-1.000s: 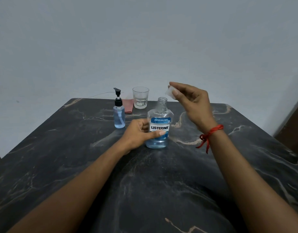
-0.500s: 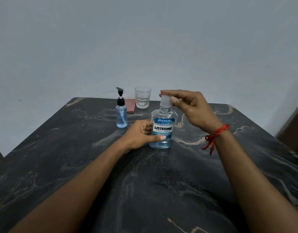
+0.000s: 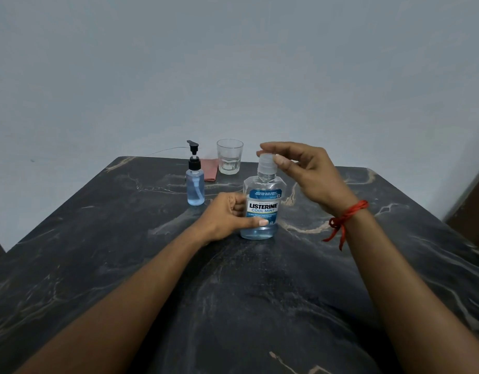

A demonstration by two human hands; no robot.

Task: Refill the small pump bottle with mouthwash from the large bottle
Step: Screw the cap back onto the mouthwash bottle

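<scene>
Dark marble table (image 3: pixel 98 265); pale grey wall (image 3: pixel 233 63) behind it

glass (image 3: pixel 229 156) beside red cloth (image 3: pixel 209 170), dark marble table (image 3: pixel 98 238).

Both forearms (image 3: pixel 119 306) are bare right to the lower edge of the view; no sleeve shows on either. The right wrist carries a red thread (image 3: pixel 347 215), wound round it in a few thin strands and knotted on the side nearer the left hand (image 3: pixel 227 217). From that knot two loose ends hang below the wrist, one longer than the other. The left wrist wears nothing. The fingers (image 3: pixel 262 222) of both hands carry no rings, and their nails are short and plain.
</scene>
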